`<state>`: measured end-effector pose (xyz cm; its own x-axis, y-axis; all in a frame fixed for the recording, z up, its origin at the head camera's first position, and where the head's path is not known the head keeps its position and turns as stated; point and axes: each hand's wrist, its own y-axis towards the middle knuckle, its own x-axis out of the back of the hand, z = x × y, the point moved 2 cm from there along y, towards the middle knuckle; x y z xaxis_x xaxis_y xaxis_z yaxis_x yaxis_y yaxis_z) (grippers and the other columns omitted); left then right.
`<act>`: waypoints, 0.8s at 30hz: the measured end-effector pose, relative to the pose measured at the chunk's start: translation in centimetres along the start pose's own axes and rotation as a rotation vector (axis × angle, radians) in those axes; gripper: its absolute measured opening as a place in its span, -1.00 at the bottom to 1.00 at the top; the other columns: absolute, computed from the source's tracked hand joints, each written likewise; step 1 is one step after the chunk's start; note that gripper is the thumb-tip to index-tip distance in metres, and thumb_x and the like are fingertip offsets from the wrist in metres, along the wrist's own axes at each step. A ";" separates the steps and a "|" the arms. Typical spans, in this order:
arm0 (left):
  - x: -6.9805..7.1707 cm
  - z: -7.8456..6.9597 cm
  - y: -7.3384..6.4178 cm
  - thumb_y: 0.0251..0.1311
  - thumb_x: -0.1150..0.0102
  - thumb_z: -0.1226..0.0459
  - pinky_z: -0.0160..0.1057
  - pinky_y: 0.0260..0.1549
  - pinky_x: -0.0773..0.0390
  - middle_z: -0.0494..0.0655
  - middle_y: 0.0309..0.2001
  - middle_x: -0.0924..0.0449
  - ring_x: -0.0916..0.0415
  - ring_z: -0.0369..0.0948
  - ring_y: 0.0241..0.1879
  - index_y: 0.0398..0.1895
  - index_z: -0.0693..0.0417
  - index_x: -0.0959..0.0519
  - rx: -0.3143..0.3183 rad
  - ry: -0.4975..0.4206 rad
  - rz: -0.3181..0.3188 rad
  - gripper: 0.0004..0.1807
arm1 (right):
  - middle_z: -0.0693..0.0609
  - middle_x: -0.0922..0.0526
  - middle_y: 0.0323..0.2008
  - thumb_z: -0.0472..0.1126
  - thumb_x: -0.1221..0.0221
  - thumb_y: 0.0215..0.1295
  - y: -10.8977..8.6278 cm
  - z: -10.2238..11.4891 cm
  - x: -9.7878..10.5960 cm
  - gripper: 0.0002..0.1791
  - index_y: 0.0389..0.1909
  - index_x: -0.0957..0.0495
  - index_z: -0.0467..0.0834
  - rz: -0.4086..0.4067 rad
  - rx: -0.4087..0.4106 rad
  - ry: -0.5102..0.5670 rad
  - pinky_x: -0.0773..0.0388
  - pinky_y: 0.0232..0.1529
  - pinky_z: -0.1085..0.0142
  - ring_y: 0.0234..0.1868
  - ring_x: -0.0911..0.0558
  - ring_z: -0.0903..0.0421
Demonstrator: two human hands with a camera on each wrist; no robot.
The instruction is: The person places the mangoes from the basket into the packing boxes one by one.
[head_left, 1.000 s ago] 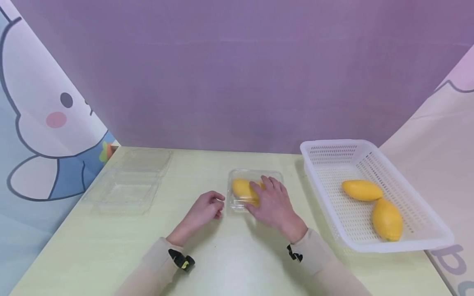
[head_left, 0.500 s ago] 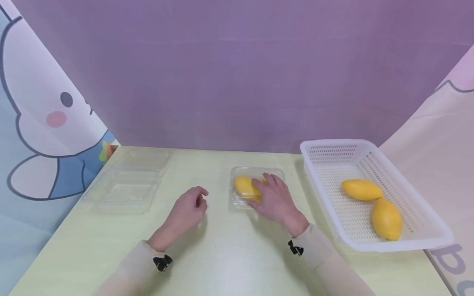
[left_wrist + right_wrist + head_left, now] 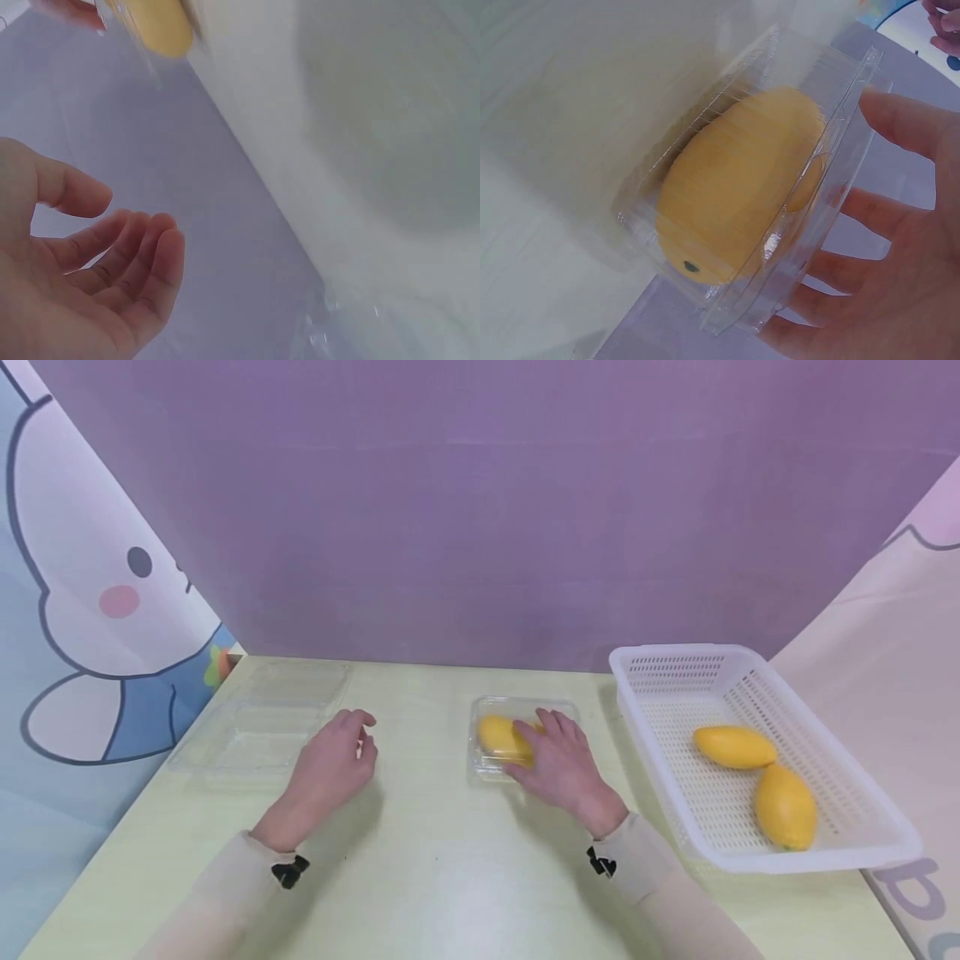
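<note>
Head view: a clear box (image 3: 490,768) stands on the table, lid down over one yellow fruit (image 3: 498,735). Left of it lies a second clear box (image 3: 255,739), its lid folded back. At the right, a white basket (image 3: 651,760) contains a slim fruit (image 3: 735,747) and a rounder fruit (image 3: 785,807), touching each other. The right hand (image 3: 562,768) rests on the right part of the first box, fingers spread across its lid. The left hand (image 3: 333,764) is raised near the second box, fingers loosely bent, holding nothing; the first box is well apart to its right. The table (image 3: 450,893) is pale yellow-green. Behind it hangs a purple sheet (image 3: 480,527), with a cartoon sheet (image 3: 75,543) at the left.
</note>
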<state>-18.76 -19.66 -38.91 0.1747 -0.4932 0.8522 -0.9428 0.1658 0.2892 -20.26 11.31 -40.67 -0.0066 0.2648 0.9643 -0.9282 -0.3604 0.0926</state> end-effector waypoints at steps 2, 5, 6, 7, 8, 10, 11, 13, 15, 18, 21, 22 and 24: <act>0.7 0.7 0.1 0.28 -0.01 0.39 -0.04 -0.39 -0.54 0.07 -0.28 -0.52 -0.47 -0.07 -0.37 0.00 0.34 -0.54 0.006 0.014 -0.006 -0.72 | -0.35 -0.28 0.42 0.16 -0.31 0.29 0.0 0.0 0.0 -0.28 0.38 -0.44 -0.09 -0.003 0.003 -0.004 -0.13 0.41 -0.24 0.44 -0.23 -0.35; 1.6 1.7 0.3 0.28 0.00 0.39 0.02 -0.39 -0.55 0.12 -0.26 -0.52 -0.49 -0.02 -0.36 0.00 0.35 -0.53 0.025 0.032 -0.007 -0.72 | -0.35 -0.27 0.42 0.17 -0.30 0.29 0.0 -0.1 0.0 -0.27 0.39 -0.44 -0.09 0.001 0.001 -0.003 -0.12 0.41 -0.25 0.44 -0.21 -0.35; 1.9 2.1 0.3 0.28 0.01 0.38 0.04 -0.39 -0.55 0.13 -0.25 -0.52 -0.50 -0.01 -0.35 0.00 0.35 -0.53 0.033 0.039 -0.005 -0.72 | -0.35 -0.27 0.43 0.17 -0.30 0.29 0.0 -0.1 0.1 -0.27 0.39 -0.44 -0.09 0.003 0.000 -0.003 -0.11 0.41 -0.25 0.44 -0.21 -0.35; 2.1 2.5 0.3 0.29 0.01 0.38 0.06 -0.39 -0.55 0.15 -0.24 -0.53 -0.51 0.01 -0.34 0.00 0.36 -0.53 0.041 0.045 -0.005 -0.71 | -0.35 -0.27 0.43 0.17 -0.30 0.29 0.0 -0.1 0.1 -0.27 0.40 -0.43 -0.09 0.005 0.000 -0.004 -0.11 0.42 -0.25 0.45 -0.21 -0.35; 2.3 2.8 0.4 0.29 0.02 0.38 0.08 -0.39 -0.56 0.17 -0.23 -0.53 -0.52 0.03 -0.33 0.00 0.36 -0.52 0.051 0.051 -0.007 -0.71 | -0.35 -0.26 0.43 0.17 -0.30 0.30 0.0 -0.1 0.1 -0.27 0.40 -0.43 -0.09 0.007 -0.001 -0.004 -0.10 0.42 -0.25 0.45 -0.20 -0.35; 2.7 3.5 0.4 0.29 0.02 0.37 0.10 -0.38 -0.56 0.21 -0.21 -0.53 -0.53 0.07 -0.31 0.00 0.37 -0.52 0.065 0.060 -0.009 -0.70 | -0.35 -0.26 0.43 0.17 -0.30 0.30 0.1 -0.2 0.1 -0.26 0.40 -0.43 -0.10 0.008 -0.002 -0.005 -0.09 0.43 -0.25 0.45 -0.20 -0.36; 2.9 3.8 0.4 0.29 0.03 0.37 0.11 -0.39 -0.56 0.22 -0.21 -0.52 -0.53 0.08 -0.30 0.00 0.38 -0.51 0.070 0.065 -0.012 -0.70 | -0.35 -0.26 0.44 0.17 -0.30 0.30 0.1 -0.2 0.1 -0.26 0.40 -0.43 -0.10 0.009 -0.003 -0.006 -0.09 0.43 -0.24 0.45 -0.20 -0.36; 3.2 4.5 0.4 0.29 0.03 0.36 0.12 -0.39 -0.56 0.24 -0.21 -0.52 -0.53 0.10 -0.31 0.00 0.39 -0.51 0.073 0.078 -0.024 -0.69 | -0.35 -0.25 0.44 0.17 -0.30 0.30 0.2 -0.3 0.1 -0.26 0.41 -0.43 -0.10 0.011 -0.005 -0.003 -0.08 0.43 -0.24 0.46 -0.19 -0.36; 3.5 5.1 0.4 0.29 0.04 0.36 0.13 -0.41 -0.56 0.26 -0.21 -0.52 -0.53 0.11 -0.31 -0.01 0.41 -0.51 0.070 0.097 -0.038 -0.69 | -0.35 -0.25 0.44 0.17 -0.30 0.30 0.2 -0.3 0.1 -0.26 0.41 -0.42 -0.10 0.014 -0.006 0.000 -0.08 0.44 -0.24 0.46 -0.19 -0.36; 3.8 6.1 0.4 0.29 0.05 0.35 0.17 -0.44 -0.56 0.31 -0.18 -0.52 -0.55 0.16 -0.29 -0.01 0.42 -0.51 0.066 0.136 -0.054 -0.68 | -0.35 -0.25 0.44 0.16 -0.30 0.30 0.3 -0.3 0.1 -0.25 0.41 -0.42 -0.10 0.018 -0.010 0.002 -0.07 0.44 -0.24 0.46 -0.19 -0.35; 4.2 7.0 0.3 0.31 0.05 0.35 0.21 -0.45 -0.56 0.37 -0.12 -0.51 -0.55 0.21 -0.27 -0.01 0.45 -0.50 0.073 0.170 -0.053 -0.67 | -0.35 -0.24 0.44 0.16 -0.29 0.31 0.4 -0.4 0.2 -0.26 0.42 -0.41 -0.10 0.022 -0.012 0.003 -0.07 0.44 -0.24 0.46 -0.19 -0.36; 4.3 7.4 0.3 0.31 0.05 0.35 0.23 -0.44 -0.56 0.39 -0.10 -0.51 -0.55 0.23 -0.26 0.00 0.46 -0.49 0.077 0.181 -0.050 -0.67 | -0.35 -0.24 0.44 0.15 -0.29 0.31 0.4 -0.4 0.2 -0.26 0.42 -0.41 -0.11 0.024 -0.012 0.005 -0.07 0.44 -0.24 0.46 -0.19 -0.36; 4.5 8.1 0.3 0.31 0.05 0.35 0.24 -0.42 -0.56 0.41 -0.09 -0.50 -0.54 0.26 -0.25 0.01 0.47 -0.49 0.083 0.199 -0.044 -0.66 | -0.36 -0.24 0.45 0.15 -0.29 0.31 0.5 -0.4 0.3 -0.26 0.42 -0.41 -0.10 0.027 -0.015 0.011 -0.07 0.44 -0.24 0.46 -0.18 -0.36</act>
<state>-20.53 -28.78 -38.50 0.2614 -0.3190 0.9110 -0.9516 0.0730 0.2987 -20.83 11.59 -40.41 -0.0354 0.2649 0.9636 -0.9331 -0.3541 0.0630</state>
